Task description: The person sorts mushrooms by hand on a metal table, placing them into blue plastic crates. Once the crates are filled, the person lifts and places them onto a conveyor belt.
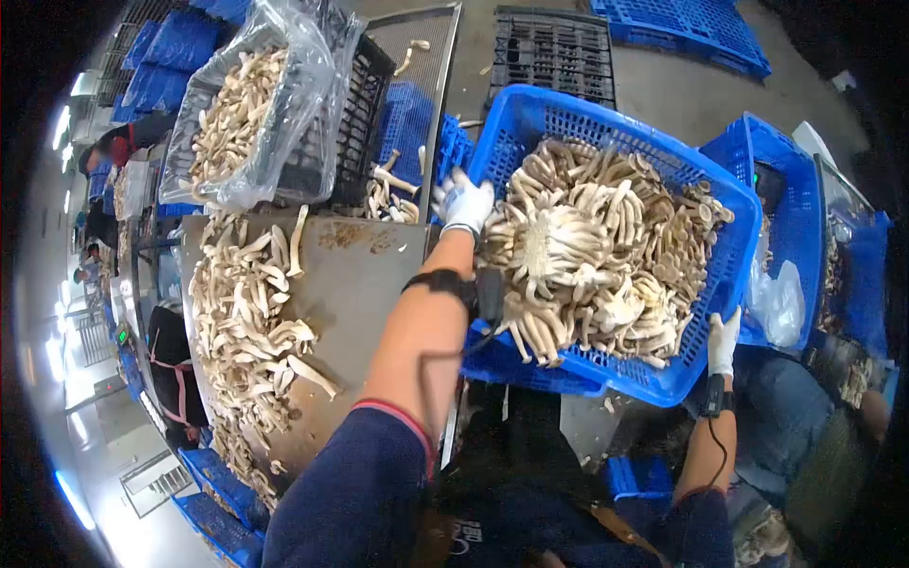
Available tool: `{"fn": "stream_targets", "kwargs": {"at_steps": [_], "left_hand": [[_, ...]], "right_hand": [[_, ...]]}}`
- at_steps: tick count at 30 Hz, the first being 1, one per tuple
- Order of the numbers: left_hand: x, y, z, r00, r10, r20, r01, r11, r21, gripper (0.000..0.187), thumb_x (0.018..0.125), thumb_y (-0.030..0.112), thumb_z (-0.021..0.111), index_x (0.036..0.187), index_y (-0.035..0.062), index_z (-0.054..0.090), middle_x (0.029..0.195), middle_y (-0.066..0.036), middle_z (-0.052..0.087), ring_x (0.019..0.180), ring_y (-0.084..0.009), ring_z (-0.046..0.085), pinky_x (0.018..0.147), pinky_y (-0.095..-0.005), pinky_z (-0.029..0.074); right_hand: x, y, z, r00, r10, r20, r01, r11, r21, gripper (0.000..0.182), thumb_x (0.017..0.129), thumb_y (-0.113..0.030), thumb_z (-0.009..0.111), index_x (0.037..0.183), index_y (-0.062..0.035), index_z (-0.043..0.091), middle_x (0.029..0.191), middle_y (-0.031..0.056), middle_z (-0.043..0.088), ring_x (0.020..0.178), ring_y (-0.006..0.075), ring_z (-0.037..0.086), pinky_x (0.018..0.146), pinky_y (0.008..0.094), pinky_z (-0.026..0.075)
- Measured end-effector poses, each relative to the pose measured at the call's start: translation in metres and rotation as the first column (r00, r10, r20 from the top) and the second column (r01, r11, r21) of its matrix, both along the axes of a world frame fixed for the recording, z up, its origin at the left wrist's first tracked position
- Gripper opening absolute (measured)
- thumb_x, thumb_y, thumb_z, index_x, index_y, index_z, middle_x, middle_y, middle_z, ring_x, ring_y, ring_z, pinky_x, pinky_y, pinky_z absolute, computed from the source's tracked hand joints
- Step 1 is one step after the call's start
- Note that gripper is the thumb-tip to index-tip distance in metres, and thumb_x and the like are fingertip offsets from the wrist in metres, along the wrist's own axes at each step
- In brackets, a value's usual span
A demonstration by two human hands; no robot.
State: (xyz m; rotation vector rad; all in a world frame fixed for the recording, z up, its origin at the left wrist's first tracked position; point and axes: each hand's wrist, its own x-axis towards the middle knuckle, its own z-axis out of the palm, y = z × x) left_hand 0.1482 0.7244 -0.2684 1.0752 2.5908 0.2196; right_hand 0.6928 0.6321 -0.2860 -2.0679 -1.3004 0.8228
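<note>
A large blue plastic basket [620, 118] with perforated walls sits slightly turned in front of me, heaped with brown-capped, pale-stemmed mushrooms [568, 237]. Among them is a whole cluster joined at its base. My left hand [464, 201], in a white glove, is closed at the basket's left rim; its fingers are somewhat blurred. At the near right corner, my right hand [722, 343], also gloved, grips the rim. Part of another blue basket [530, 369] shows underneath. Loose mushrooms [251, 312] lie spread over the metal table [346, 284] to my left.
A crate lined with clear plastic [312, 123] holds more mushrooms at the back left. Beyond the basket are a black crate [554, 57] and a blue pallet [682, 28]. Another blue basket [805, 218] with a plastic bag [781, 303] stands right. Other people work at far left.
</note>
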Motion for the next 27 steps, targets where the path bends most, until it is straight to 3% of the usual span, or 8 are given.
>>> {"fn": "stream_targets", "kwargs": {"at_steps": [2, 6, 11, 14, 19, 22, 25, 27], "left_hand": [[-0.015, -0.004, -0.002, 0.919, -0.107, 0.380, 0.121, 0.993, -0.012, 0.059, 0.082, 0.039, 0.061, 0.126, 0.0010, 0.052, 0.122, -0.025, 0.058, 0.117, -0.0395, 0.053, 0.100, -0.0457, 0.041], [0.001, -0.018, -0.009, 0.830, -0.205, 0.518, 0.201, 0.978, 0.064, 0.042, 0.084, 0.029, 0.061, 0.111, -0.0022, 0.059, 0.104, -0.020, 0.065, 0.096, -0.0302, 0.063, 0.086, -0.0389, 0.047], [0.042, -0.065, 0.084, 0.461, -0.273, 0.845, 0.252, 0.953, 0.170, 0.027, 0.077, 0.027, 0.061, 0.088, 0.0023, 0.065, 0.074, -0.005, 0.064, 0.061, -0.0139, 0.057, 0.055, -0.0312, 0.045], [0.045, -0.096, 0.140, 0.310, -0.428, 0.849, 0.236, 0.900, 0.367, 0.038, 0.079, 0.036, 0.060, 0.094, 0.0009, 0.066, 0.082, -0.008, 0.066, 0.075, -0.0176, 0.061, 0.073, -0.0356, 0.048], [0.003, -0.176, 0.269, 0.458, -0.495, 0.738, 0.139, 0.860, 0.490, 0.072, 0.088, 0.062, 0.051, 0.119, -0.0020, 0.055, 0.114, -0.020, 0.062, 0.103, -0.0297, 0.059, 0.090, -0.0408, 0.044], [-0.048, -0.226, 0.293, 0.793, -0.364, 0.489, 0.024, 0.820, 0.572, 0.075, 0.088, 0.070, 0.044, 0.113, 0.0013, 0.060, 0.103, -0.014, 0.065, 0.095, -0.0216, 0.058, 0.084, -0.0369, 0.045], [-0.132, -0.309, 0.340, 0.732, -0.410, 0.544, -0.063, 0.755, 0.653, 0.074, 0.091, 0.070, 0.036, 0.103, 0.0038, 0.067, 0.089, -0.009, 0.066, 0.082, -0.0184, 0.059, 0.073, -0.0358, 0.049], [-0.169, -0.399, 0.410, 0.827, -0.080, 0.556, -0.237, 0.848, 0.475, 0.089, 0.087, 0.077, 0.030, 0.130, 0.0026, 0.053, 0.127, -0.020, 0.058, 0.118, -0.0314, 0.053, 0.098, -0.0383, 0.043]], "right_hand": [[0.017, -0.012, -0.016, 1.000, -0.004, 0.007, 0.003, 0.997, 0.074, 0.061, 0.081, -0.008, 0.058, 0.135, 0.0084, 0.036, 0.114, 0.0179, 0.059, 0.097, 0.0254, 0.057, 0.089, 0.0348, 0.045], [0.032, -0.060, 0.027, 0.982, -0.067, -0.177, 0.081, 0.994, 0.075, 0.035, 0.083, -0.001, 0.058, 0.117, 0.0018, 0.056, 0.096, 0.0023, 0.060, 0.080, 0.0134, 0.054, 0.076, 0.0282, 0.045], [0.029, -0.140, 0.201, 0.873, -0.148, -0.465, 0.170, 0.985, 0.004, 0.038, 0.085, -0.009, 0.056, 0.121, 0.0010, 0.054, 0.100, 0.0089, 0.061, 0.088, 0.0218, 0.058, 0.082, 0.0327, 0.048], [0.064, -0.128, 0.244, 0.968, -0.037, -0.247, 0.032, 0.999, -0.024, 0.039, 0.088, -0.009, 0.055, 0.125, 0.0015, 0.052, 0.104, 0.0101, 0.059, 0.096, 0.0227, 0.058, 0.085, 0.0343, 0.048], [-0.030, -0.086, 0.323, 0.952, 0.224, -0.208, -0.197, 0.970, 0.139, 0.038, 0.088, -0.006, 0.055, 0.125, 0.0002, 0.054, 0.109, 0.0115, 0.056, 0.098, 0.0243, 0.057, 0.086, 0.0346, 0.048], [-0.073, -0.084, 0.354, 0.899, 0.377, -0.222, -0.328, 0.916, 0.229, 0.037, 0.088, -0.004, 0.054, 0.126, -0.0006, 0.055, 0.112, 0.0124, 0.054, 0.100, 0.0253, 0.056, 0.086, 0.0347, 0.048], [-0.118, -0.089, 0.370, 0.809, 0.531, -0.253, -0.438, 0.831, 0.344, 0.037, 0.088, -0.002, 0.054, 0.126, -0.0014, 0.056, 0.116, 0.0133, 0.052, 0.102, 0.0262, 0.056, 0.087, 0.0349, 0.048], [-0.149, -0.096, 0.377, 0.729, 0.646, -0.226, -0.520, 0.738, 0.431, 0.037, 0.089, -0.001, 0.054, 0.126, -0.0019, 0.056, 0.118, 0.0138, 0.051, 0.103, 0.0269, 0.056, 0.087, 0.0349, 0.048]]}}
